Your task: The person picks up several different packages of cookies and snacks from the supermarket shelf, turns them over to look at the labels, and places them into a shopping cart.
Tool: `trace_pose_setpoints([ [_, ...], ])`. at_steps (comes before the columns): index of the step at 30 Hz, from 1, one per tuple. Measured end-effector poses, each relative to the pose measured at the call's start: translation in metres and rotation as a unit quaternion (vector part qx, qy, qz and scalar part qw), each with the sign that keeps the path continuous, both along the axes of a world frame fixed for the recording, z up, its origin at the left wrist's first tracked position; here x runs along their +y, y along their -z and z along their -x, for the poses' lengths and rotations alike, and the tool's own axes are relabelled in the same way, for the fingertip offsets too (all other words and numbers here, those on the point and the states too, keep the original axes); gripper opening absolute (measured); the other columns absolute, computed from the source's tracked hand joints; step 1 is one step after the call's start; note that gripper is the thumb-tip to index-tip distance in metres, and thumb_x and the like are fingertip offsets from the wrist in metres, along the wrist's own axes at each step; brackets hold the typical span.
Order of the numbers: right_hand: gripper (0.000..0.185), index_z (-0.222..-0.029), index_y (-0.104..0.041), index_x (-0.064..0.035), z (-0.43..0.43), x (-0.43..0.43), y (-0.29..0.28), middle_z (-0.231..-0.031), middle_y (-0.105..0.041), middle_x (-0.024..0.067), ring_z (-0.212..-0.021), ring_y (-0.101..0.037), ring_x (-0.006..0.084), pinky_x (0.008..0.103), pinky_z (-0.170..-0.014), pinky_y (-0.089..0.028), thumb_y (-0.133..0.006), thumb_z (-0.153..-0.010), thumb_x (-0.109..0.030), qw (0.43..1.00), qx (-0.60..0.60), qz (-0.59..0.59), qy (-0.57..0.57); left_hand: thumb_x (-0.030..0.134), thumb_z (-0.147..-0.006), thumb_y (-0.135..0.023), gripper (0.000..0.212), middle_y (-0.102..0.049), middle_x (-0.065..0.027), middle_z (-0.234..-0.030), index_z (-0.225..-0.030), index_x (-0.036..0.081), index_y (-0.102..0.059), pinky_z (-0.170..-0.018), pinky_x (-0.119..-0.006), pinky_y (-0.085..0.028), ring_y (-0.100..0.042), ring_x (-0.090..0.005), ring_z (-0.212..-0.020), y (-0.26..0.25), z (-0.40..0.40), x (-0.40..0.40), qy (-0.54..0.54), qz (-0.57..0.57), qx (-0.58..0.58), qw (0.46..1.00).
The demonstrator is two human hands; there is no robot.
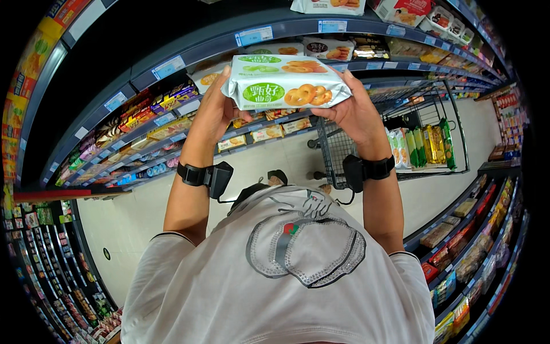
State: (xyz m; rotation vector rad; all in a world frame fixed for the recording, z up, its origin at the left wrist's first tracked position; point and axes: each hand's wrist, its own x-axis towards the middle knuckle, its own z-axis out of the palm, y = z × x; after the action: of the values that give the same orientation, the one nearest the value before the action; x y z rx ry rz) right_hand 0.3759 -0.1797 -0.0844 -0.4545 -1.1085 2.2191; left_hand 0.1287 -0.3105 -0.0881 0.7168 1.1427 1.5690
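A white and green packet of cookies is held up level in front of the shelves, pictures of ring-shaped cookies on its top and front. My left hand grips its left end, thumb on the upper edge and fingers beneath. At the opposite end, my right hand holds it the same way. Behind the packet, similar white cookie packets stand on a shelf, partly hidden by it. Both wrists wear black strapped devices.
A wire shopping cart stands on the right, with several upright packets in it. Long shelves with price tags curve across the front. More stocked shelves line the right, and others the left. Pale floor tiles lie between.
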Motion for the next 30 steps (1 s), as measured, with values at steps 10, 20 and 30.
trace_pose_setpoints([
  [10, 0.071, -0.143, -0.036, 0.0088, -0.0004, 0.0047, -0.0035, -0.129, -0.059, 0.0271, -0.109, -0.068, 0.0338, 0.042, -0.084, -0.064, -0.028, -0.106, -0.052, 1.0, 0.01, 0.012, -0.026, 0.066, -0.098, -0.043, 0.071, -0.072, -0.0125, -0.093, -0.127, 0.003, -0.057, -0.049, -0.022, -0.055, -0.07, -0.0133, -0.071, -0.0028, 0.0026, 0.0004, -0.003, 0.044, 0.047, 0.998],
  [20, 0.076, -0.138, -0.039, 0.0104, -0.002, 0.0066, -0.0032, -0.117, -0.064, 0.0291, -0.096, -0.072, 0.034, 0.0419, -0.081, -0.064, -0.029, -0.105, -0.057, 0.999, 0.013, -0.011, -0.036, 0.072, -0.096, -0.041, 0.078, -0.071, -0.0132, -0.088, -0.124, 0.002, -0.058, -0.049, -0.02, -0.054, -0.069, -0.0117, -0.067, -0.0001, 0.0048, -0.0006, -0.013, 0.055, 0.073, 0.996],
  [30, 0.076, -0.137, -0.04, 0.0111, -0.0017, 0.0076, -0.0059, -0.112, -0.066, 0.0276, -0.092, -0.073, 0.0319, 0.0408, -0.079, -0.064, -0.029, -0.105, -0.057, 0.999, 0.003, -0.023, -0.024, 0.073, -0.095, -0.039, 0.082, -0.071, -0.0147, -0.094, -0.125, 0.0, -0.058, -0.051, -0.02, -0.054, -0.069, -0.0126, -0.069, -0.0044, 0.0051, -0.0003, -0.012, 0.068, 0.083, 0.994],
])
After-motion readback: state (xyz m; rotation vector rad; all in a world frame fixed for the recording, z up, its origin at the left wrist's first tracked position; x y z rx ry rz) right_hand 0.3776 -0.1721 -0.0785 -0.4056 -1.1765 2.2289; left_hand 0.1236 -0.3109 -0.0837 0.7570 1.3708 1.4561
